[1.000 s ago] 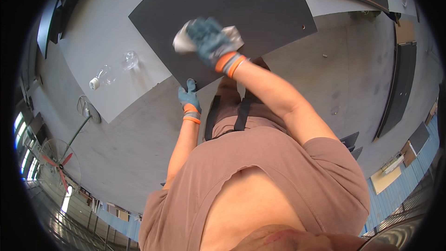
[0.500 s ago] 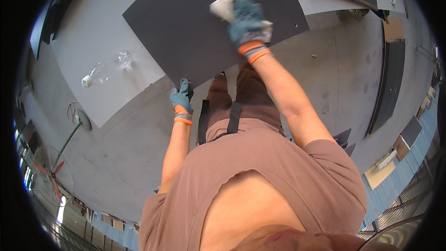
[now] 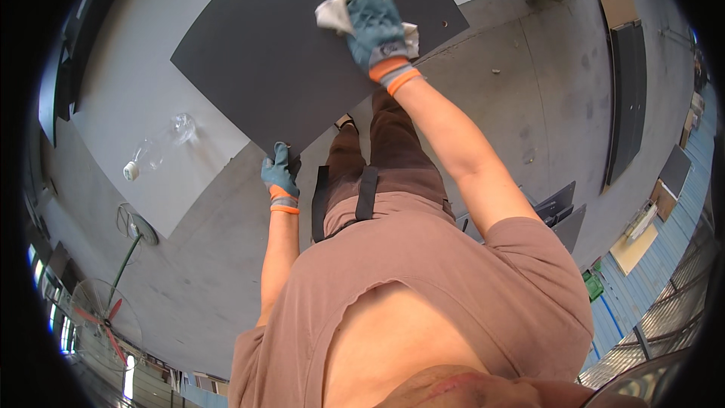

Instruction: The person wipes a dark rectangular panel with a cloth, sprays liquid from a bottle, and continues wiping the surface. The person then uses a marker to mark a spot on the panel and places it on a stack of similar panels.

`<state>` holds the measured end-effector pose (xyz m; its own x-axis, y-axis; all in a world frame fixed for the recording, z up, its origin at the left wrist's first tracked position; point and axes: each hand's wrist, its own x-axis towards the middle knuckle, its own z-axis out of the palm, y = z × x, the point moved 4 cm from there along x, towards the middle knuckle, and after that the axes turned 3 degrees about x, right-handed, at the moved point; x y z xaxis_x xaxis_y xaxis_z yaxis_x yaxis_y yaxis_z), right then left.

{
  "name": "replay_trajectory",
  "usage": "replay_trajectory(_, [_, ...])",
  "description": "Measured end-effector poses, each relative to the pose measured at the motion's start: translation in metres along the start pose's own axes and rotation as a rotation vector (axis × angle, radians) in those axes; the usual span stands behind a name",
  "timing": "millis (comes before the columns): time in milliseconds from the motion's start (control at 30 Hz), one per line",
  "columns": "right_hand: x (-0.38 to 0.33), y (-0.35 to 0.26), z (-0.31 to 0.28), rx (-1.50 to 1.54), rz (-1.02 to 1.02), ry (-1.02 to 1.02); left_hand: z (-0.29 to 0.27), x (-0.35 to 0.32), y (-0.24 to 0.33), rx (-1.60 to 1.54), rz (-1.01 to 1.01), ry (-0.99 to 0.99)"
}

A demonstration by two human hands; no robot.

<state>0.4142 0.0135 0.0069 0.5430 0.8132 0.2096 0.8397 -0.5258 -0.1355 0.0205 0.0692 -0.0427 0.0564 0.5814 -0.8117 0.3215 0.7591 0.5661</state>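
Two gloved hands work on one large dark panel point(image 3: 302, 53), a flat, matte, charcoal-grey rectangular sheet that fills the upper middle of the frame. It lies on a pale grey counter point(image 3: 121, 106) whose smooth top shows to the upper left of it. The panel's near corner juts past the counter edge toward the centre of the frame.

The right hand point(image 3: 377, 26), in a blue-grey knitted glove with an orange cuff band, sits at the top centre, palm down with fingers spread and pressed flat on a crumpled white cloth point(image 3: 332, 11). The cloth is soft and bunched, showing at the left and right sides of the glove, and lies on the panel near its right edge. The bare right forearm runs from the wrist toward the lower right, nearly straight.

The left hand point(image 3: 281, 174), in a matching glove, is at centre left, its fingers curled closed around the panel's near corner edge. The left arm comes straight up from the lower middle.

A clear, empty plastic bottle point(image 3: 158, 147) with a white cap lies on its side on the counter at the left, well apart from both hands. Below, a rough concrete floor point(image 3: 529, 83) shows.
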Motion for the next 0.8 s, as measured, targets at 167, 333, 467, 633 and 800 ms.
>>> replay_trajectory(167, [0.019, 0.088, 0.008, 0.024, 0.048, 0.177, -0.001, -0.010, 0.010, 0.027, -0.003, -0.041])
replay_trajectory(333, [0.073, 0.093, 0.052, -0.038, 0.325, 0.112, 0.003, -0.015, 0.019, 0.030, 0.023, -0.051])
replay_trajectory(467, [0.105, -0.107, 0.059, 0.171, 0.089, -0.334, 0.002, -0.021, 0.020, 0.013, 0.045, -0.038])
replay_trajectory(633, [-0.033, -0.273, 0.040, 0.454, -0.732, 0.016, -0.004, -0.013, 0.009, -0.050, 0.043, -0.077])
replay_trajectory(800, [0.020, -0.199, 0.028, 0.358, -0.623, -0.016, 0.000, -0.021, 0.012, -0.078, 0.053, -0.069])
